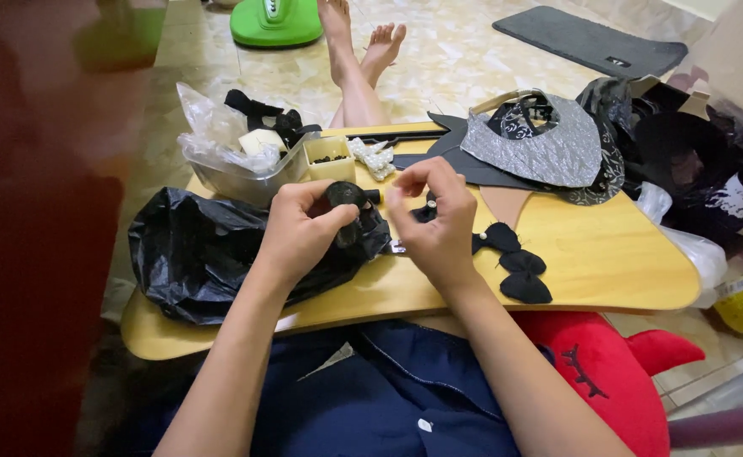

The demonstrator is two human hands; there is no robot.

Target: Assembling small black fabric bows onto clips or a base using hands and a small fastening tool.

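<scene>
A black plastic bag (pixel 193 254) lies crumpled on the left end of the wooden lap tray (pixel 625 254), and behind it sits a clear tub (pixel 244 178) with black ribbon and a pale block inside, a small yellow box (pixel 329 158) just beside it. The left hand (pixel 299 233) is curled over the bag's edge, thumb and fingers pinched shut on a small black bow (pixel 346 196). Just right of it, the right hand (pixel 435 224) hovers over the tray with its fingertips drawn together on something tiny; what it grips cannot be told. Beside that hand's wrist lie three finished black bows (pixel 519 267) in a row. Further back and right rest grey and black cut pieces (pixel 549 144), then a dark heap of material (pixel 693 161) off the tray's right end.
</scene>
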